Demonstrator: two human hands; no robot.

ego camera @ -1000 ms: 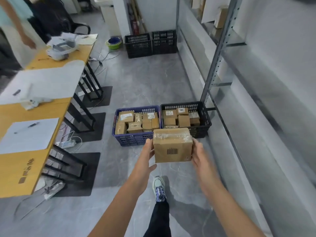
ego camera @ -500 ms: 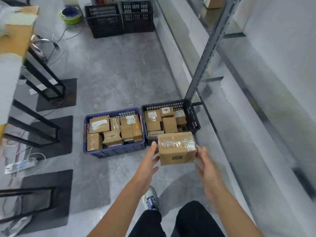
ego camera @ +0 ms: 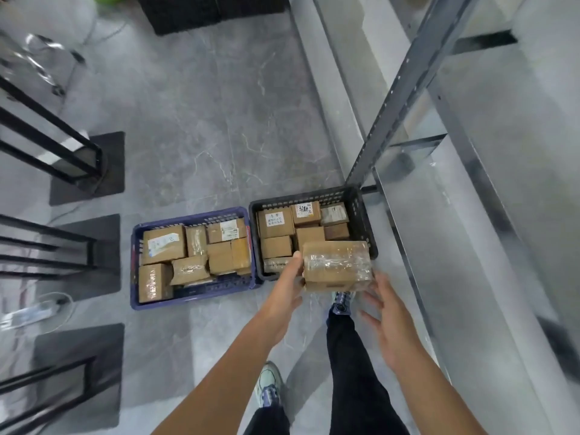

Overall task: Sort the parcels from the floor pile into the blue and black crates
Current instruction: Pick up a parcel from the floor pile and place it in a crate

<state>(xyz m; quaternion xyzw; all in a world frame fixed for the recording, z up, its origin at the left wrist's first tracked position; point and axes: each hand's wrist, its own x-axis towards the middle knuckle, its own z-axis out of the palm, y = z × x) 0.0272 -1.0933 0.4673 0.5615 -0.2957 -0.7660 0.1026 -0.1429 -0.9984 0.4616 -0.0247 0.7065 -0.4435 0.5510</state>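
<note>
A brown cardboard parcel (ego camera: 337, 265) wrapped in clear tape hangs over the near right corner of the black crate (ego camera: 364, 221). My left hand (ego camera: 285, 287) grips its left end, thumb on top. Just below and right of the parcel, my right hand (ego camera: 389, 315) has its fingers spread; I cannot tell whether its fingertips touch the box. Several cardboard parcels fill the black crate. The blue crate (ego camera: 135, 268) stands against its left side and also holds several parcels.
A grey metal shelf upright (ego camera: 392, 98) rises just behind the black crate, and the shelving runs along the right. Black table legs (ego camera: 47, 146) on dark mats line the left, with a power strip (ego camera: 28, 312) on the floor. More black crates (ego camera: 188, 14) stand far back.
I have stepped up to the crates and the view has tilted down. The parcel has moved forward over the black crate's near corner. My right hand has come off the parcel's side.
</note>
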